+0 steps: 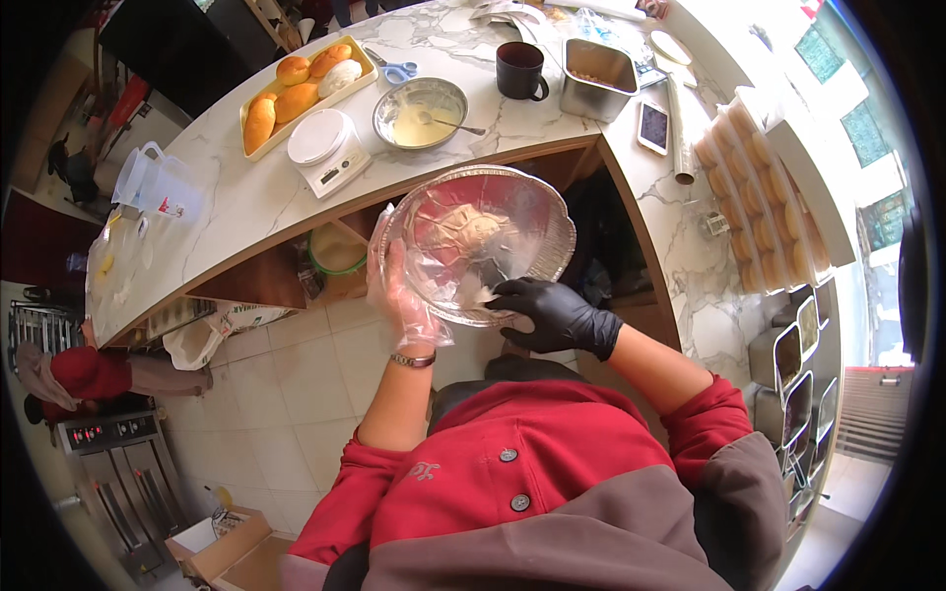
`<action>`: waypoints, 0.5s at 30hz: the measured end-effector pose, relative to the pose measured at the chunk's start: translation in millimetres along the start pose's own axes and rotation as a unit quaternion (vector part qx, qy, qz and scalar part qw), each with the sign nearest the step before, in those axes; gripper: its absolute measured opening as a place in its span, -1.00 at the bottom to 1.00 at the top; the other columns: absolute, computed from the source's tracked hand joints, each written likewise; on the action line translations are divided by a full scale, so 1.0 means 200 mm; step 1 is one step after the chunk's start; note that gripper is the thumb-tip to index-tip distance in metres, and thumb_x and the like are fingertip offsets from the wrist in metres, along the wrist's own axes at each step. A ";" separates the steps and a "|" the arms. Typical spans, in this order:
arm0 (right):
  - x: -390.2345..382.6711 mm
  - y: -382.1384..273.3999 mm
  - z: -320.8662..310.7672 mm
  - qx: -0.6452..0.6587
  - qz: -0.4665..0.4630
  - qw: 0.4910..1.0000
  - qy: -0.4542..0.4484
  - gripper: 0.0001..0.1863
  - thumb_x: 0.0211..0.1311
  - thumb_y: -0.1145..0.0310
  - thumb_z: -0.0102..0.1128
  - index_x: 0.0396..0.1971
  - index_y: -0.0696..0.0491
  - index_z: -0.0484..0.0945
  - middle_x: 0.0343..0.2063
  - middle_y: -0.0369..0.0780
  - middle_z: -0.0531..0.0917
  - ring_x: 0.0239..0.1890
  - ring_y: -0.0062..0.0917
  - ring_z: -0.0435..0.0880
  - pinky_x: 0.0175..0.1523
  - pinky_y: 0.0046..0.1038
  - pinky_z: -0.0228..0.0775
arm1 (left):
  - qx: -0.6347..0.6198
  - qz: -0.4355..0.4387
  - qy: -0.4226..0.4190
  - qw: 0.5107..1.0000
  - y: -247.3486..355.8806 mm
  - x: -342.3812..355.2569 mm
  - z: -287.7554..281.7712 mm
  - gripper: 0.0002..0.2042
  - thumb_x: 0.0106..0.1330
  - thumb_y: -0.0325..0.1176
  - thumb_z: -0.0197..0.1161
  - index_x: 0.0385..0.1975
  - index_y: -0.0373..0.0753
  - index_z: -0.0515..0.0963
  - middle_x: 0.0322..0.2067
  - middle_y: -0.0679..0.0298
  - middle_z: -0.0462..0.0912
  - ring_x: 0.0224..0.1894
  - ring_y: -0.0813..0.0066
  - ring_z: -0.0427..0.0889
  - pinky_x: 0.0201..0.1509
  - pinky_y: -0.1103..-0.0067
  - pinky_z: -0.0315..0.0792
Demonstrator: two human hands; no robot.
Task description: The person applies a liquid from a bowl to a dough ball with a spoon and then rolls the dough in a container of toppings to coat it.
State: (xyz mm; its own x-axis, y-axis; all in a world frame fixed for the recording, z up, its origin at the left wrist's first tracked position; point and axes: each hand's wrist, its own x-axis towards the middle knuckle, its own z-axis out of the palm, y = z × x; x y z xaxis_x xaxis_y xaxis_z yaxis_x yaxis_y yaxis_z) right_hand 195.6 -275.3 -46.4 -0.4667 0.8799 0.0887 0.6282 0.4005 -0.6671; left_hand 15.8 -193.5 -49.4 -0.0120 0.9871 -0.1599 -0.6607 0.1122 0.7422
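1. The left hand (402, 295), in a clear plastic glove, is clamped along the left side of the round dish (559, 236), so the dish lies directly to its right.
2. The right hand (552, 313), gloved in black, has its bent fingers closed on the near rim; from it, the dish reaches forward and to the left.
3. Both hands touch the dish, so I'd call neither nearer. Being round, it shows no long axis. Clear plastic spans it, with pale food (468, 227) visible inside; whether that cover is fastened, I can't tell.
4. The dish is in front of the person's chest, by the edge of the marble counter (236, 202).
5. Farther out stand a white scale (315, 138), a metal bowl (451, 98) and a dark mug (519, 74).
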 end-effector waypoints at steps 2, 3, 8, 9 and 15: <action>-0.01 0.03 0.01 -0.070 0.027 0.997 0.014 -0.52 -0.06 0.39 0.16 -0.01 -0.05 0.43 -0.14 -0.10 0.49 -0.14 -0.23 0.51 -0.09 -0.32 0.40 | -0.032 -0.058 0.022 0.998 0.06 -0.05 0.10 -0.63 0.24 -0.20 0.07 -0.04 -0.29 0.33 -0.19 0.14 0.48 -0.22 0.26 0.54 -0.18 0.40 0.48; 0.02 0.00 0.06 -0.069 0.029 0.997 0.015 -0.52 -0.06 0.39 0.16 -0.01 -0.05 0.43 -0.14 -0.10 0.49 -0.14 -0.23 0.51 -0.09 -0.32 0.40 | -0.031 -0.060 0.022 0.997 0.01 -0.04 0.07 -0.63 0.24 -0.20 0.07 -0.04 -0.29 0.33 -0.19 0.14 0.48 -0.22 0.26 0.54 -0.18 0.40 0.48; 0.12 -0.13 0.18 -0.023 -0.038 0.984 0.171 -0.53 0.00 0.49 0.03 0.01 -0.01 0.39 -0.16 -0.17 0.48 -0.16 -0.32 0.51 -0.14 -0.34 0.42 | 0.102 -0.035 0.056 0.993 0.09 -0.01 0.13 -0.70 0.23 -0.25 0.09 -0.17 -0.34 0.39 -0.40 0.23 0.52 -0.34 0.37 0.56 -0.32 0.51 0.52; 0.07 -0.05 0.15 -0.084 -0.069 0.984 0.139 -0.53 -0.01 0.49 0.01 0.00 -0.04 0.40 -0.15 -0.21 0.49 -0.19 -0.38 0.53 -0.18 -0.38 0.43 | 0.056 -0.078 0.071 0.993 0.14 0.02 0.14 -0.72 0.23 -0.26 0.09 -0.21 -0.36 0.40 -0.45 0.25 0.53 -0.37 0.40 0.57 -0.35 0.55 0.52; 0.08 0.01 0.05 -0.163 -0.056 0.974 0.147 -0.62 -0.08 0.43 0.10 -0.14 -0.02 0.50 -0.28 -0.20 0.55 -0.30 -0.41 0.56 -0.29 -0.42 0.45 | 0.286 0.076 0.009 0.955 0.01 -0.03 0.04 -0.69 0.13 -0.48 0.07 -0.11 -0.43 0.36 -0.31 0.21 0.51 -0.28 0.44 0.51 -0.17 0.53 0.41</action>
State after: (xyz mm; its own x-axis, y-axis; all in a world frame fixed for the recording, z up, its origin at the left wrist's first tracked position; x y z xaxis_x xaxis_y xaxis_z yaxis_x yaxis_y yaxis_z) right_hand 183.6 -262.6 -53.7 -0.3755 0.8419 0.3875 0.7706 0.5159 -0.3742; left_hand 19.9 -199.1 -41.1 -0.0916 0.9953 -0.0300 -0.1331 0.0176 0.9909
